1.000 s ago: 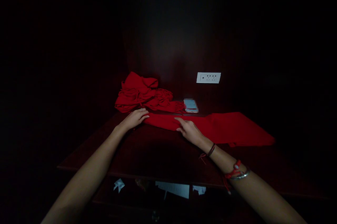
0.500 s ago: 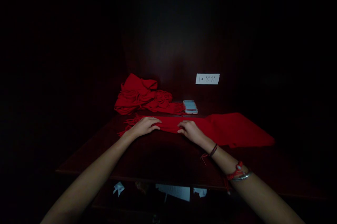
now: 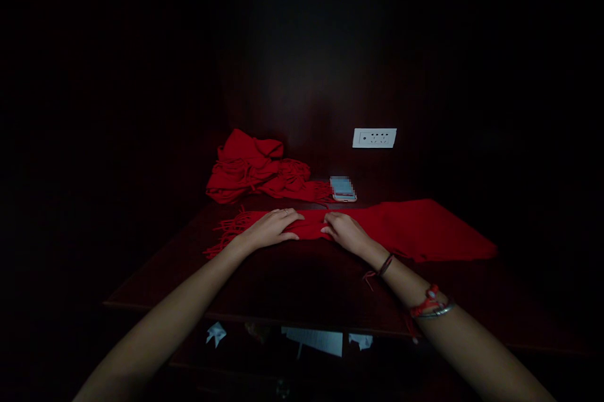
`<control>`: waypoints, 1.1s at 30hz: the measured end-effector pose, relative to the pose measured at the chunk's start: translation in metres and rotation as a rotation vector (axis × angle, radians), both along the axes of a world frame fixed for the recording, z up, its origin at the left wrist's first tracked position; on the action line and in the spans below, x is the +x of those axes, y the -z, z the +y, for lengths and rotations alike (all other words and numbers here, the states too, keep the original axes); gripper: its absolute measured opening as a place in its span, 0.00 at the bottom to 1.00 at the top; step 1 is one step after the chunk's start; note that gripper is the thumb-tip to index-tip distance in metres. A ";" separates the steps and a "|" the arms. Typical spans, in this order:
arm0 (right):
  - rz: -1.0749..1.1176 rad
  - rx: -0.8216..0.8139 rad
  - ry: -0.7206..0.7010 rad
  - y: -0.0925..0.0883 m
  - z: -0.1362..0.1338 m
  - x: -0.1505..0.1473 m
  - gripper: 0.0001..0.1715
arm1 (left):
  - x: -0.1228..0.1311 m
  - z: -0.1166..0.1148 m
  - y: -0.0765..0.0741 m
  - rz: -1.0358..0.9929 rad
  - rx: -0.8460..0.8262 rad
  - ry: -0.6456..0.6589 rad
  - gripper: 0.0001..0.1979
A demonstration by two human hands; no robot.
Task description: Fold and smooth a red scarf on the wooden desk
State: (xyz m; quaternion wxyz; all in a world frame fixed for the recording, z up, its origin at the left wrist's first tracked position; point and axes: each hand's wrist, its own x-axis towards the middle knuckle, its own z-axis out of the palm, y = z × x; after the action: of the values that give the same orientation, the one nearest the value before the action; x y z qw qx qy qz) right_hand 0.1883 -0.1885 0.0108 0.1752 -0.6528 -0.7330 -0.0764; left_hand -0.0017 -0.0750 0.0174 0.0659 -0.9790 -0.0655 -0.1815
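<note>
A long red scarf [image 3: 419,229] lies folded lengthwise across the dark table, its fringe spread at the left end. My left hand [image 3: 274,227] rests on the scarf near the fringe, fingers stretched to the right and thumb apart along the near edge. A short way to the right, my right hand [image 3: 346,232] has its fingers curled down on the scarf, thumb close to them. A short stretch of red cloth shows between the two hands. Behind them, a second red scarf [image 3: 248,166] sits in a crumpled heap.
A phone [image 3: 343,189] lies behind the scarf, near the wall. Above it is a white wall socket [image 3: 374,138]. The front edge of the dark table [image 3: 292,323] crosses below my hands. Under it, papers [image 3: 316,342] show on a lower shelf. The surroundings are very dark.
My left hand has slid right along the scarf, closer to my right hand. The fringe behind it now spreads further left and toward me. My right hand has barely moved.
</note>
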 end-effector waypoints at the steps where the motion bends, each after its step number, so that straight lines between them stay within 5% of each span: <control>1: 0.023 -0.002 -0.001 0.001 0.000 0.000 0.07 | 0.003 -0.002 0.001 -0.014 -0.012 0.024 0.17; 17: 0.107 0.056 -0.062 -0.003 0.002 0.003 0.02 | 0.008 0.003 0.008 -0.095 -0.057 0.064 0.14; 22: -0.077 -0.122 -0.040 -0.009 -0.004 0.022 0.09 | 0.002 0.005 0.004 -0.099 -0.103 0.052 0.12; 33: -0.336 -0.160 0.013 -0.027 -0.020 0.018 0.15 | -0.001 0.006 0.003 -0.058 -0.126 0.026 0.14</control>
State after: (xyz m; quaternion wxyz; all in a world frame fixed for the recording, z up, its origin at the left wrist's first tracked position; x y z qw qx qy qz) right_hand 0.2065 -0.2090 0.0375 -0.0026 -0.6475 -0.7514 -0.1270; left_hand -0.0025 -0.0686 0.0142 -0.0002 -0.9763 -0.0659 -0.2060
